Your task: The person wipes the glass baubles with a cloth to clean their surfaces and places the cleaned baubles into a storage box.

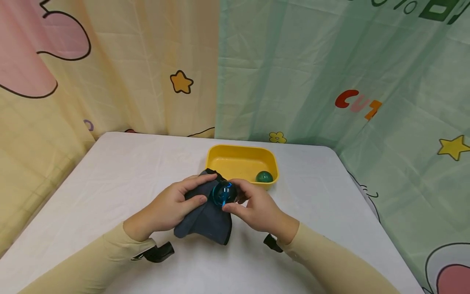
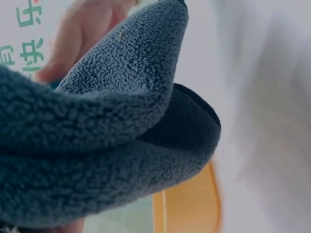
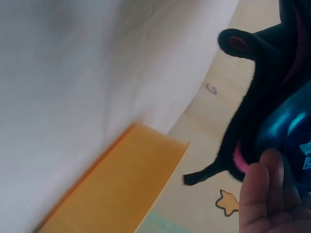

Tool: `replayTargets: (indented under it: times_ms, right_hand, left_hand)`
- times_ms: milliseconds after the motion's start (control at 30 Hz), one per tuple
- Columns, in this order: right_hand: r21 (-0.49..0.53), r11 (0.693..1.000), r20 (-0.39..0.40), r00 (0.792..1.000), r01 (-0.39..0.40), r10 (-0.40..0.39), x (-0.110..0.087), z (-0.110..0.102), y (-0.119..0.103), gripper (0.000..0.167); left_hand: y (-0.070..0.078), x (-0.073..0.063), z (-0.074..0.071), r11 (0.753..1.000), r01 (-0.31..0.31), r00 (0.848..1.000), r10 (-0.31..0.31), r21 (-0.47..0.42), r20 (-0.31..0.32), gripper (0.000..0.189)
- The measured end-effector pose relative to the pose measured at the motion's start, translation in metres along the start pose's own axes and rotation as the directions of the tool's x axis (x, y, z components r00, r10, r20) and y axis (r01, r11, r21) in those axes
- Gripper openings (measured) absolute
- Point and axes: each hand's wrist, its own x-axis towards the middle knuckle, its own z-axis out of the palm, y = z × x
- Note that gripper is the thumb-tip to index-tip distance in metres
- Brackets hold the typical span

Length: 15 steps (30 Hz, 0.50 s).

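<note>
A dark blue-grey fleecy cloth (image 1: 211, 224) is draped between both hands above the white table. My left hand (image 1: 174, 204) grips the cloth, thumb on top and the other fingers partly under its folds. A shiny clear blue ball (image 1: 224, 193) rests against the cloth, and my right hand (image 1: 257, 206) holds it between thumb and fingers. In the right wrist view the ball (image 3: 282, 126) sits beside the cloth's dark folds, with the right fingertips (image 3: 272, 167) on it. The left wrist view is mostly filled by the cloth (image 2: 112, 111), which hides the ball there.
Just beyond the hands stands a yellow tray (image 1: 238, 151) with a green ball (image 1: 264, 176) in its near right corner. The white table (image 1: 121, 183) is bordered at the back and sides by printed curtains (image 1: 279, 73). Black straps (image 1: 158, 252) hang at the wrists.
</note>
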Motion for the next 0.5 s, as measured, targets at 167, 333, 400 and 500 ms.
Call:
replayTargets:
  times_ms: [167, 333, 400, 500]
  right_hand:
    - [-0.089, 0.995, -0.043, 0.998, -0.048, 0.044, 0.005, -0.006, 0.006, 0.056]
    - [-0.13, 0.986, -0.061, 0.994, -0.102, 0.094, 0.016, -0.017, 0.018, 0.053]
    - [-0.146, 0.981, -0.062, 0.991, -0.125, 0.117, 0.022, -0.022, 0.023, 0.053]
    - [-0.182, 0.968, -0.058, 0.984, -0.174, 0.166, 0.032, -0.031, 0.031, 0.054]
  left_hand:
    - [0.005, -0.008, -0.022, 0.986, 0.01, 0.999, -0.001, 0.166, -0.053, 0.051]
    - [0.007, -0.018, -0.045, 0.912, -0.024, 0.996, 0.058, 0.409, -0.072, 0.054]
    - [0.004, -0.022, -0.053, 0.846, -0.057, 0.991, 0.113, 0.53, -0.074, 0.055]
    - [-0.004, -0.026, -0.064, 0.719, -0.127, 0.973, 0.223, 0.684, -0.055, 0.058]
